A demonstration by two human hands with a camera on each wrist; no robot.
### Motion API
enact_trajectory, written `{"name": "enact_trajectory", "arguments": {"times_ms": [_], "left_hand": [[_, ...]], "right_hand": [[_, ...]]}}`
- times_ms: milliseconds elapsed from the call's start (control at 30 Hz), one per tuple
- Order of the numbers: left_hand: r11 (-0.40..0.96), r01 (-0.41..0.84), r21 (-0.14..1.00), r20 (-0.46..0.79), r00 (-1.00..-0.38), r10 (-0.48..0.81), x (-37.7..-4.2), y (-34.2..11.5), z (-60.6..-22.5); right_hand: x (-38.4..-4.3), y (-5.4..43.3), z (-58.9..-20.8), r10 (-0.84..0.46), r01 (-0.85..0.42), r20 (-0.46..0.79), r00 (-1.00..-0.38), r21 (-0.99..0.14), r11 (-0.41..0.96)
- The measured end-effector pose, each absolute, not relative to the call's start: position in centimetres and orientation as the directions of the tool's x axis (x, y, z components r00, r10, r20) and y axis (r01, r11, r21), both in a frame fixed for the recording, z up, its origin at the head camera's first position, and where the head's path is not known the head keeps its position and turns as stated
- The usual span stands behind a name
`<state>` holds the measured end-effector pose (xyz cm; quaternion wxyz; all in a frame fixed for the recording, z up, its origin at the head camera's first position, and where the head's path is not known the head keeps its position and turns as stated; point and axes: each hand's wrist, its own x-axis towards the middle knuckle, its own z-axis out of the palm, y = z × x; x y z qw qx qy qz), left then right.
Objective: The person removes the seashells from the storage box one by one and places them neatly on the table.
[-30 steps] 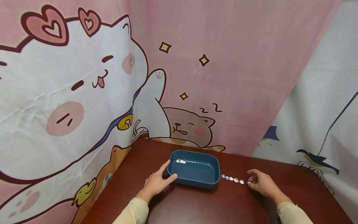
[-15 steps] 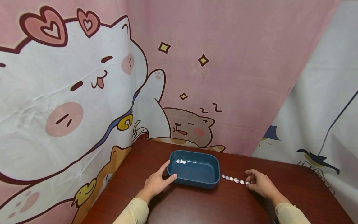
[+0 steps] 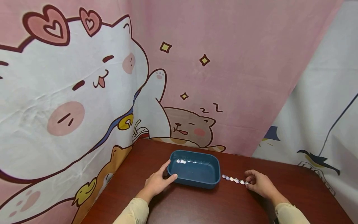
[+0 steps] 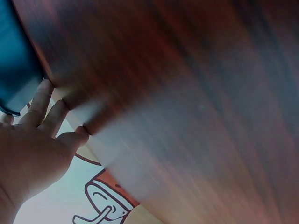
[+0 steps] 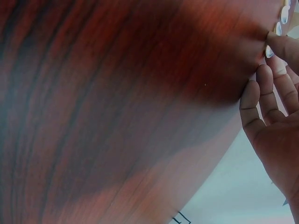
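A dark blue rectangular plastic tub (image 3: 193, 183) stands on the table with several small whitish seashells (image 3: 181, 161) at its back left inside. My left hand (image 3: 157, 184) touches the tub's left end, thumb and fingers spread along its corner; in the left wrist view the other fingers rest straight on the tabletop. Right of the tub runs a slanting row of small white and purplish seashells (image 3: 236, 180). At the row's near right end, my right hand (image 3: 262, 186) pinches the last seashell (image 5: 269, 52) between thumb and index finger, against the table.
The dark red-brown wooden table (image 3: 201, 205) extends in front of both hands. A pink and white curtain (image 3: 237, 77) with cartoon animals hangs along the table's back and left edges.
My right hand has moved slightly left, bringing its seashell up against the end of the row. Left hand and tub stay in place.
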<state>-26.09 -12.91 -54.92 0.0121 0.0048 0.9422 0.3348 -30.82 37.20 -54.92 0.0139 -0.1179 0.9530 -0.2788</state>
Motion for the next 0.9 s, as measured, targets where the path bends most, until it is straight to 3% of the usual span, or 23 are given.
{"name": "enact_trajectory", "arguments": {"times_ms": [367,600,900], "left_hand": [[0.779,-0.01,0.627,-0.028,-1.0,0.009,-25.9,-12.8,-54.5],[0.779,-0.002,0.627,-0.023,-1.0,0.016,-25.8,-12.9,-54.4],[0.78,-0.004,0.625,-0.024,-1.0,0.014,-25.9,-12.7,-54.4]], "right_hand": [[-30.8,37.0,-54.6,-0.217,-0.198,0.03,-0.976,-0.545,0.815],[-31.1,36.7,-52.3,-0.076,-0.079,0.032,-0.997,-0.638,0.766],[-33.2,29.6,-48.8,-0.14,-0.195,0.136,-0.981,-0.659,0.726]]}}
